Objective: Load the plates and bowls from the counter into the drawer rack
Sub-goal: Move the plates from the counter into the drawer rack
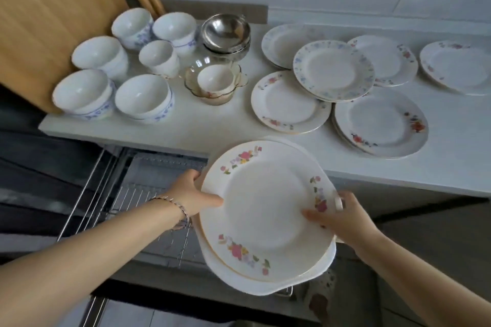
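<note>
Both hands hold one stack of plates [265, 207] in the air, just in front of the counter [212, 127] and above the open drawer rack [148, 183]. The left hand [194, 192] grips the stack's left rim, with the thumb lying on the top plate and the fingers curled underneath. A bracelet [172, 203] circles that wrist. The right hand [342, 218] grips the right rim, with the thumb pressed on the flowered border and the fingers out of sight below. The top plate is white with pink flower sprays, and more rims show beneath it.

The rack is a wire grid pulled out below the counter, and it shows to the left of the stack.

On the far left of the counter sit white bowls [143, 95], some with a blue pattern and several nested in pairs. Just right of them, steel bowls [225, 30] are nested at the far side. Nearer stands a glass bowl [192, 79] with a small white cup [215, 78] inside it. The other plates [333, 69] lie further right in overlapping piles, most with flowered rims. A wooden board [53, 21] leans at the far left, behind the bowls.
</note>
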Demonstrator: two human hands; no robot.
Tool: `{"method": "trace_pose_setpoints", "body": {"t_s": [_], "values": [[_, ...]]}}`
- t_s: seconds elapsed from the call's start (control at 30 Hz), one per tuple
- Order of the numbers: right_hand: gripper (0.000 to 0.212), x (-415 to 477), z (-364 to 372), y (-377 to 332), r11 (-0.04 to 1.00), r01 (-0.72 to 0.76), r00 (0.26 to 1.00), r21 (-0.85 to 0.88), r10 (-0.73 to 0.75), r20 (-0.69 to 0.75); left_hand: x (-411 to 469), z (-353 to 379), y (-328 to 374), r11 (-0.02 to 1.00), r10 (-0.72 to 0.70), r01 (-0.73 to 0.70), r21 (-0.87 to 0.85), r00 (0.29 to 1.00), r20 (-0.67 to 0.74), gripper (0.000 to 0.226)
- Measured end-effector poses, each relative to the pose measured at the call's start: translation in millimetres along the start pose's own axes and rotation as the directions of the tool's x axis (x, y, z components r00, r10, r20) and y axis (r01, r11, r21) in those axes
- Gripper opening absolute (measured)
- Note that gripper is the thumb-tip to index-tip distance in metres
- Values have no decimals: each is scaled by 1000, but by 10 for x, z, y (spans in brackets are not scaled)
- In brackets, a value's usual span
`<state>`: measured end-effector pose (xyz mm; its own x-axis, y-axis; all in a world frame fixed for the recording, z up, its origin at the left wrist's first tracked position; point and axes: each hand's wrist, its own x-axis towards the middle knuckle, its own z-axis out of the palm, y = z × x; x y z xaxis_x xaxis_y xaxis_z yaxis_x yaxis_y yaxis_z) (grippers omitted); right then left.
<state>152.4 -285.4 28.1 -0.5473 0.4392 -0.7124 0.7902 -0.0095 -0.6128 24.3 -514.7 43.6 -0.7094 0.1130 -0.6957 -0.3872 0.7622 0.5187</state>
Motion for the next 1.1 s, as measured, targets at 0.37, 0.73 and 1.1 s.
{"method": "trace_pose_setpoints", "body": {"t_s": [0.37,0.73,1.1], "values": [[77,600,1554,754,919,-370,928,138,357,109,1152,-23,-1232,972,-194,178,151,977,93,80],[88,1868,2059,1238,865,-449,878,223,474,-70,2694,698,-1403,978,-163,151,147,983,79,82],[77,2558,2109,1440,792,-369,837,485,510,-196,3556,1279,-1171,999,-23,25,-47,998,52,78]]}}
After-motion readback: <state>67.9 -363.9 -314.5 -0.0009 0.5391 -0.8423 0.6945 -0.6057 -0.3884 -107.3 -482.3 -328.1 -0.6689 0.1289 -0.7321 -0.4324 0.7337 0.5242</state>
